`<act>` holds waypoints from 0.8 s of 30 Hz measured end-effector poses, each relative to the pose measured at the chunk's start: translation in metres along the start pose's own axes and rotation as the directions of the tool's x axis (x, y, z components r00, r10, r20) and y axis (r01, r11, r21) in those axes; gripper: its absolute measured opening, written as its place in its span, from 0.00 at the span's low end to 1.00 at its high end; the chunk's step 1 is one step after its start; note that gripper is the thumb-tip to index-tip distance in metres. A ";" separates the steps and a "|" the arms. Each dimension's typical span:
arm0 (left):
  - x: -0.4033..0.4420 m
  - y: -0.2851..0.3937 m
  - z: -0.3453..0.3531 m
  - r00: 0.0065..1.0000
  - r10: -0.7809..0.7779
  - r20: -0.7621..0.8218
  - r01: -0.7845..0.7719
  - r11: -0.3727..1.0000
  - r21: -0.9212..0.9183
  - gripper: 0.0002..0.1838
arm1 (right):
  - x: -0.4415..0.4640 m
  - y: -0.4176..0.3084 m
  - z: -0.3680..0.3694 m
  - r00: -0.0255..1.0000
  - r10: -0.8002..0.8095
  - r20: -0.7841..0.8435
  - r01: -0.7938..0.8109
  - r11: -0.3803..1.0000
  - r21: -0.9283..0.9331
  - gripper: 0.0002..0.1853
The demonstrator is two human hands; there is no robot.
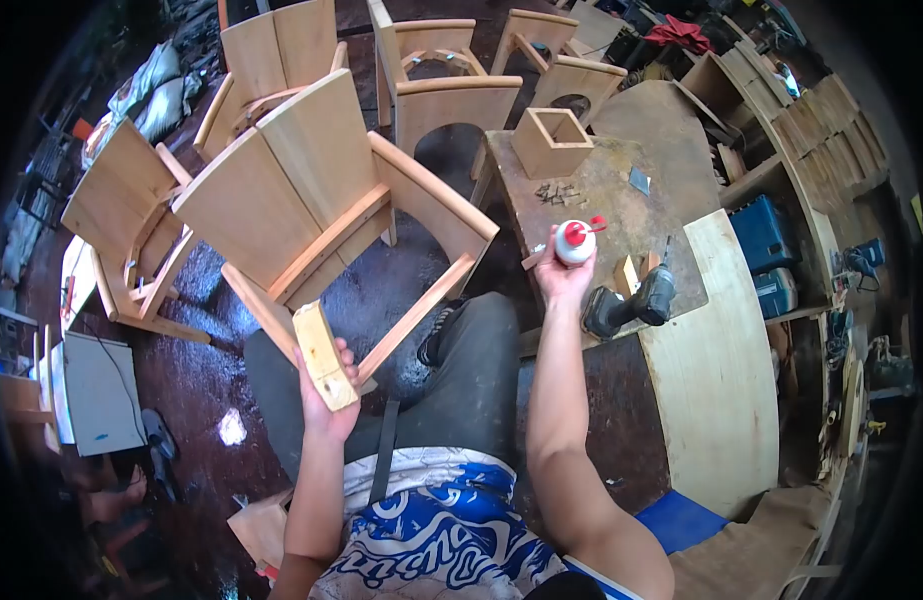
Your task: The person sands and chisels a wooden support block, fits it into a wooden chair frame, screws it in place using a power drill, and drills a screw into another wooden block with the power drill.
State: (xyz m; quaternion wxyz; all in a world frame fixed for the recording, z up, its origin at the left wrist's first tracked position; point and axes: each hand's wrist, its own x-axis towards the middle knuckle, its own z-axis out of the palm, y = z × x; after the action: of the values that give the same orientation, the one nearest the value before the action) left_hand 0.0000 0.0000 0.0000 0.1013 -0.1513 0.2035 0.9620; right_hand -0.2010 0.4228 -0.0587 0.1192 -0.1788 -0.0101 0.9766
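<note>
My left hand [321,412] is closed around a pale wooden block [323,350], held over my lap by the front of an unfinished wooden chair frame [293,215]. The chair has a two-panel back and an open seat, and stands tilted before my knees. My right hand [559,278] grips a white glue bottle [575,250] with a red cap, above the near left edge of a low worktable [621,215]. Just right of that hand, a dark cordless drill [631,300] lies by the table's near edge, beside small wood pieces [626,272].
On the worktable are a square wooden box frame [551,145], a pile of small metal parts [559,195] and a small blue packet [639,180]. More wooden chairs [456,95] stand behind. To the right, shelving holds blue cases [763,240]. A pale curved board [721,370] lies nearby.
</note>
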 end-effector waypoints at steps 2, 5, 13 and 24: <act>-0.001 0.005 -0.008 1.000 0.021 0.008 -0.021 0.999 0.041 0.35 | 0.027 -0.022 0.002 0.997 -0.074 -0.020 0.076 0.994 0.078 0.31; 0.002 -0.008 0.010 0.990 0.082 -0.111 -0.068 0.989 0.130 0.35 | 0.073 -0.077 0.006 0.992 -0.033 -0.124 0.064 0.964 0.259 0.32; 0.015 -0.034 0.037 0.962 0.237 -0.139 -0.210 0.961 0.180 0.32 | 0.111 -0.113 -0.031 0.977 -0.077 -0.198 0.155 0.896 0.417 0.41; 0.049 -0.051 0.085 0.906 0.366 -0.212 -0.350 0.930 0.110 0.32 | 0.013 -0.088 -0.072 0.989 0.032 -0.143 -0.018 0.995 0.099 0.38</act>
State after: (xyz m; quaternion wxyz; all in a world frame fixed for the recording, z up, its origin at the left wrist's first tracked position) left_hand -0.0538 0.0882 0.0399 -0.0959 -0.2177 0.2714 0.9326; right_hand -0.1674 0.5100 -0.1252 0.1158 -0.2432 0.0483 0.9618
